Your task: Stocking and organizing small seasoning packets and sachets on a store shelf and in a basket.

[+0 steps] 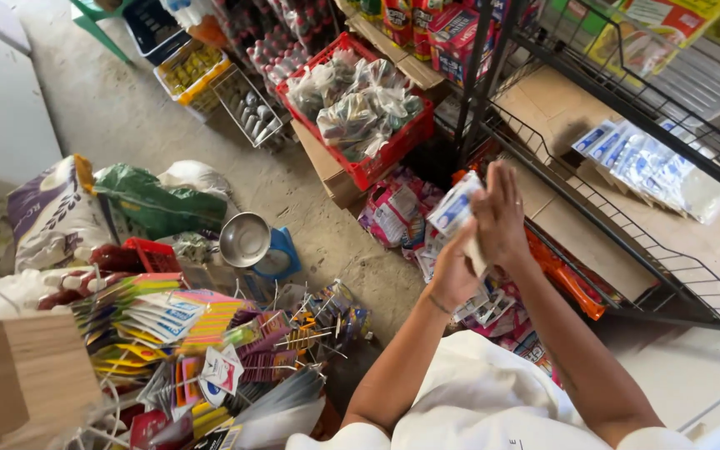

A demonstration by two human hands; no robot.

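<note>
Head view: left hand [453, 271] and right hand [500, 218] press flat, fingers straight, around a blue-and-white sachet [455, 208] above the floor's packet pile [493, 312]. Wire shelf [627, 242] stands at three o'clock. With no curled grip, it could slip out.

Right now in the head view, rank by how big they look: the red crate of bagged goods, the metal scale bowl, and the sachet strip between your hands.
1. Red crate, largest.
2 and 3. Metal bowl and sachet strip look alike in size; the strip sits nearer the camera and is partly covered by the left hand and right hand, so unranked.
</note>
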